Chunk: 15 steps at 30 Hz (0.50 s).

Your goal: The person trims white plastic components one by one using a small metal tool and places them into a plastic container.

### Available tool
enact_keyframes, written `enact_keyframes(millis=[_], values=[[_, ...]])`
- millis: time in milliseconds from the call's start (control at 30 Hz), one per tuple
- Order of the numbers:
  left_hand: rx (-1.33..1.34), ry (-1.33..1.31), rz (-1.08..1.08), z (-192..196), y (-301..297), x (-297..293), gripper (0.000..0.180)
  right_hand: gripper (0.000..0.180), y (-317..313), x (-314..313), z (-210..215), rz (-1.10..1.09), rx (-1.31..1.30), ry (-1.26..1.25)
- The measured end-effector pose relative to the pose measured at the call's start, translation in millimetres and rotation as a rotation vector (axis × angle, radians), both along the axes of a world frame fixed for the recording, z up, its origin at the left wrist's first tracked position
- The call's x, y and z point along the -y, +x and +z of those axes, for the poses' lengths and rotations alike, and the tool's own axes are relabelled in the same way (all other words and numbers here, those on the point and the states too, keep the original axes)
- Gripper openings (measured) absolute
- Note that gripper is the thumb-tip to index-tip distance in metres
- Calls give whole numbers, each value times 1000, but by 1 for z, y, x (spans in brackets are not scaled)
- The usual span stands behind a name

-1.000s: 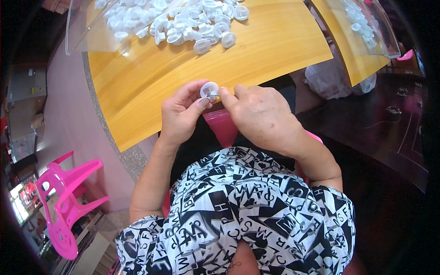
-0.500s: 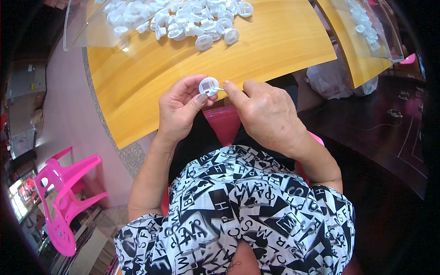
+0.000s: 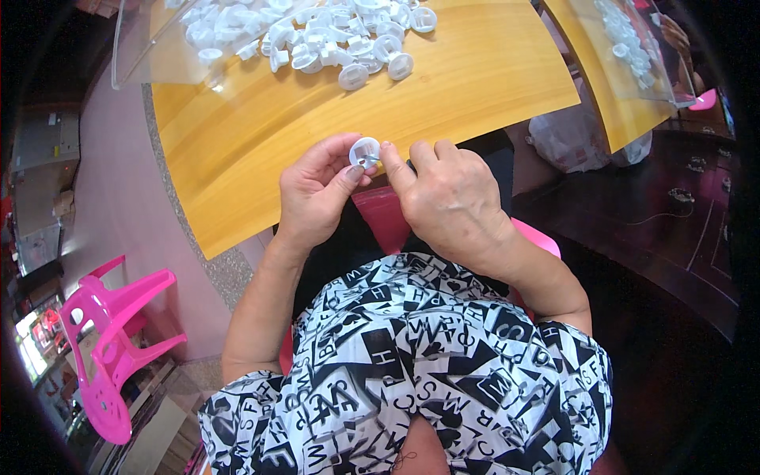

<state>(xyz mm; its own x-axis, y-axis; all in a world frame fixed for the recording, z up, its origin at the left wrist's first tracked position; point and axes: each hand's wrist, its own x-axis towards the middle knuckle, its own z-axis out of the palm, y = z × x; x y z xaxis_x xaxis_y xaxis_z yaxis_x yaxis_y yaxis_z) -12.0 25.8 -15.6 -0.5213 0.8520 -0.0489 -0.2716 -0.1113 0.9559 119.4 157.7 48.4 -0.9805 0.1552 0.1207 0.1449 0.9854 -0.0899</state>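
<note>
Your left hand (image 3: 317, 194) pinches white round cap (image 3: 365, 151), as before; right hand (image 3: 447, 198) fingertips closed on its 3 o'clock edge. Pile of caps (image 3: 317, 36) at 12 on tabletop (image 3: 261, 134) untouched.

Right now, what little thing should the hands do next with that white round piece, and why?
Probably press it together, then drop it. The left hand pinches the white round piece while the right hand works at its edge with its fingertips, and a pile of white pieces waits on the yellow table.

Round part being held between both hands at the surface's near edge

A round part (image 3: 365, 150) is being held between left hand (image 3: 317, 190) and right hand (image 3: 447, 198); a heap of parts (image 3: 317, 36) is lying behind on the surface (image 3: 261, 134), a chair (image 3: 111, 340) standing left.
</note>
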Motion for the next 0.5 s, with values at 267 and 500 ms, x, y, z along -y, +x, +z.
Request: enact_keyframes(millis=[267,500], values=[[-74,-46,50,1,5,-1,30,36,-4,2,3,44,47,96],[-96,-23,66,-3,8,-2,29,30,-7,3,7,48,97,66]])
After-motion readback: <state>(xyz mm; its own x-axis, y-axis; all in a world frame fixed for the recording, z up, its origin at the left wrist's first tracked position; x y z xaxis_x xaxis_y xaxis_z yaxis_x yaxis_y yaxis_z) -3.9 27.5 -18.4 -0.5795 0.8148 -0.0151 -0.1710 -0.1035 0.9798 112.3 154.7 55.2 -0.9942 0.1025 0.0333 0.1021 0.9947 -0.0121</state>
